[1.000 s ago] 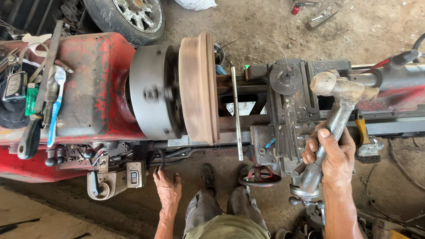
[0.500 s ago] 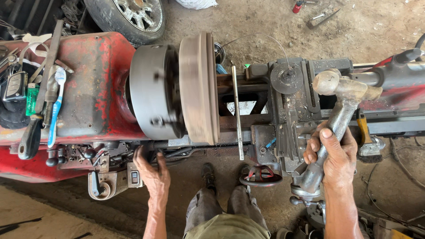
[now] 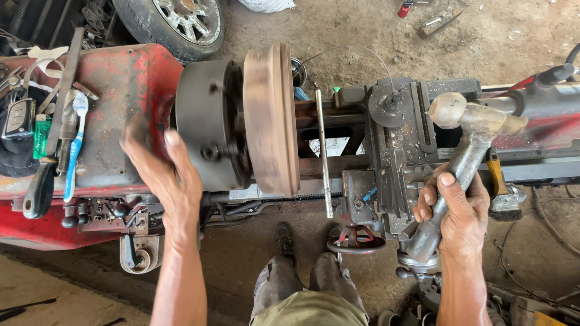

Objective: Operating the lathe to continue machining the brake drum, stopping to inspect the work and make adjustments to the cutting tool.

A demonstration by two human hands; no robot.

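Gripping a hammer [image 3: 468, 142] by its metal handle, the right hand [image 3: 453, 208] sits at the lower right of the frame, fingers wrapped tight, the hammer head pointing up over the lathe carriage [image 3: 399, 151]. The left hand [image 3: 166, 175] is open, fingers spread, pressed flat against the dark round chuck [image 3: 205, 130] left of centre. Just right of the chuck, touching it, a rusty brake drum [image 3: 269, 118] stands on edge. Along the red lathe housing [image 3: 121, 84] in the upper left lie a toothbrush [image 3: 74, 145], a car key [image 3: 18, 118] and a screwdriver [image 3: 39, 190]. A car wheel [image 3: 175, 21] rests on the dirt floor at the top edge.
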